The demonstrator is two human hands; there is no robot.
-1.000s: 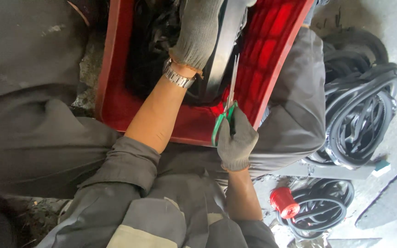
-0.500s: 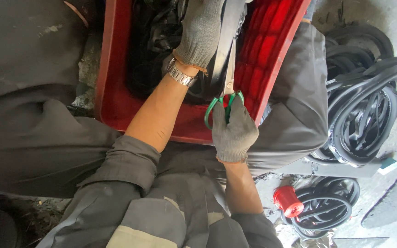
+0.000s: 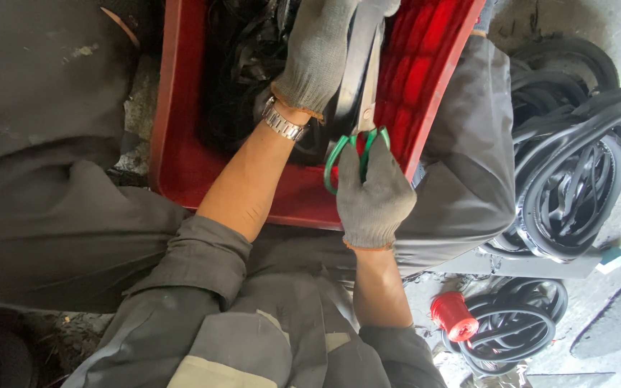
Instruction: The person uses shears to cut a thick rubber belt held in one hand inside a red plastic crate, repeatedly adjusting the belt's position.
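Note:
My left hand [image 3: 321, 50], in a grey knit glove with a metal watch at the wrist, grips a long black rubber strip [image 3: 357, 61] over a red plastic crate [image 3: 181, 165]. My right hand [image 3: 373, 197], also gloved, holds green-handled scissors [image 3: 357, 140] with the blades running up alongside the strip. Black rubber offcuts [image 3: 242, 65] fill the crate. The crate rests between my knees in grey work trousers.
Coils of black rubber tubing and seals [image 3: 576, 165] lie on the concrete floor at the right. A red spool [image 3: 454, 316] sits beside a smaller coil [image 3: 512, 327] at the lower right. A small teal block [image 3: 611, 259] lies near the big coil.
My right hand with the scissors has moved up toward the strip, and the blades now lie along it. My left hand keeps its hold.

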